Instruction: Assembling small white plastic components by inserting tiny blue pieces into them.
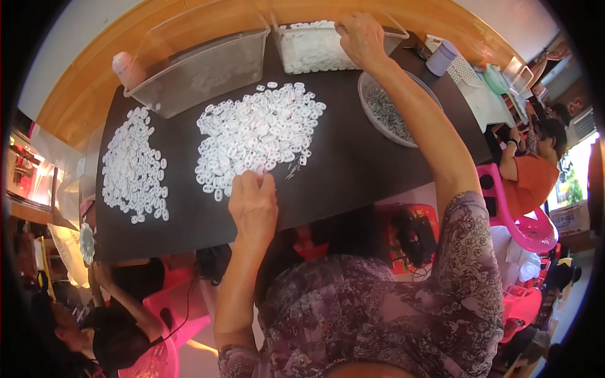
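A broad pile of small white oval pieces with two holes (258, 135) lies in the middle of the dark table. My left hand (253, 208) is at the pile's near edge, fingers curled together; whatever they may hold is too small to make out. Stretched far forward, my right hand (362, 41) is over the clear bin of white pieces (318, 53), its fingers bent and closed near the far side. Anything in those fingertips is hidden. Below my right forearm stands a round clear tub (394, 113) of small grey metal parts. A few such metal parts (293, 169) lie beside the pile.
A second white pile (134, 167) spreads at the table's left. Behind it stands a large cloudy bin (201, 72). A lilac cup (442, 58) and white basket (454, 61) are at the far right. One person sits lower left, another in orange (532, 176) at right, by pink chairs.
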{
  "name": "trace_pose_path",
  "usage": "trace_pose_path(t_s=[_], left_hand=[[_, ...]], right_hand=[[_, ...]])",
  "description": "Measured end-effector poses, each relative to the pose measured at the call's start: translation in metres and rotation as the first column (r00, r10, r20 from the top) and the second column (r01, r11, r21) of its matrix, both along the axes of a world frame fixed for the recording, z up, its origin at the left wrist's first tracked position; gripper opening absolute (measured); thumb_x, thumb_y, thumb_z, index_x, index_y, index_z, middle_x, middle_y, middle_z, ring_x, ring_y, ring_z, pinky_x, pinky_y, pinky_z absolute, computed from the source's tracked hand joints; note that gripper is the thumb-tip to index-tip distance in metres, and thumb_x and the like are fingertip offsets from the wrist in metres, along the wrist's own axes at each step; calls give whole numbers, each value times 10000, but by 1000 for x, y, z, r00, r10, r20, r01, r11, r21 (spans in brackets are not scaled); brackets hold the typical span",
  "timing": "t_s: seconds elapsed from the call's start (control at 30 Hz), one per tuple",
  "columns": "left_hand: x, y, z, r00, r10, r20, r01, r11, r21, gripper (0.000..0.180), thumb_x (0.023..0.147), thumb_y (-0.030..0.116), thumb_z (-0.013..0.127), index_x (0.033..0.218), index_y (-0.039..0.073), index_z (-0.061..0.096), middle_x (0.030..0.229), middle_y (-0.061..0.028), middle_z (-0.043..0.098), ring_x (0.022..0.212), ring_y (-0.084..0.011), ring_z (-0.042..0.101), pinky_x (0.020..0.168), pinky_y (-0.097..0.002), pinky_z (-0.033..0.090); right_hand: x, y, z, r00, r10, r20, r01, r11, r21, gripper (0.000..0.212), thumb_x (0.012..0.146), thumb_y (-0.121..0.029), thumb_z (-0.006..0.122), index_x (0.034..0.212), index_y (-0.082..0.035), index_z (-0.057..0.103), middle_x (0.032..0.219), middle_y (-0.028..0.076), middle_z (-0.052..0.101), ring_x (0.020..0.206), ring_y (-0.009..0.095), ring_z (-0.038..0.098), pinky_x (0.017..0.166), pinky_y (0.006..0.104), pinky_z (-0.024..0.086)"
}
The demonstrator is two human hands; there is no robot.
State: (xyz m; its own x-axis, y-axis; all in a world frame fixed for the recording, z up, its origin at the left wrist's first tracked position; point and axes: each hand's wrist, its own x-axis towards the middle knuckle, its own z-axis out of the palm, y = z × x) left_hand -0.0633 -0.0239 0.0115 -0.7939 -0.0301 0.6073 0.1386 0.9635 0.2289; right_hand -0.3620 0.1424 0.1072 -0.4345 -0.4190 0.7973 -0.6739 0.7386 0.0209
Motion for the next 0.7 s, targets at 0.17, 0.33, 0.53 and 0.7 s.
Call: trace_pose_path(t_s=[0.17,0.33,0.53,0.7], left_hand=[[1,1,-4,1000,24,-20,-23,999,32,149,605,-22,591,708,42,505,765,-110,464,706,-289,485,553,-382,413],[0,2,-10,998,60,-10,-60,998,-31,149,629,-23,592,738,35,508,763,-118,462,703,-292,494,556,-383,416],[5,5,-2,996,71,-53,-53,955,292,131,727,31,637,786,49,521,740,-123,477,680,-307,528,559,-394,425],[11,9,8,995,-88,43,-20,244,970,139,849,122,635,807,-7,604,760,-5,575,724,-73,493,654,-226,414]], right_hand=[[17,7,-2,990,17,144,-4,996,-86,102,734,-119,603,797,-69,665,802,123,630,809,318,588,717,406,454],[66,-6,-43,824,303,480,-225,951,-214,116,777,-95,607,842,-19,666,833,134,650,812,236,622,717,323,475],[179,-24,-73,474,633,611,-491,767,-413,146,764,-82,624,875,9,649,805,127,631,758,228,616,676,315,477],[234,-33,-79,539,686,489,-492,728,-478,156,700,-45,675,846,-23,625,758,94,597,692,260,568,630,339,461]])
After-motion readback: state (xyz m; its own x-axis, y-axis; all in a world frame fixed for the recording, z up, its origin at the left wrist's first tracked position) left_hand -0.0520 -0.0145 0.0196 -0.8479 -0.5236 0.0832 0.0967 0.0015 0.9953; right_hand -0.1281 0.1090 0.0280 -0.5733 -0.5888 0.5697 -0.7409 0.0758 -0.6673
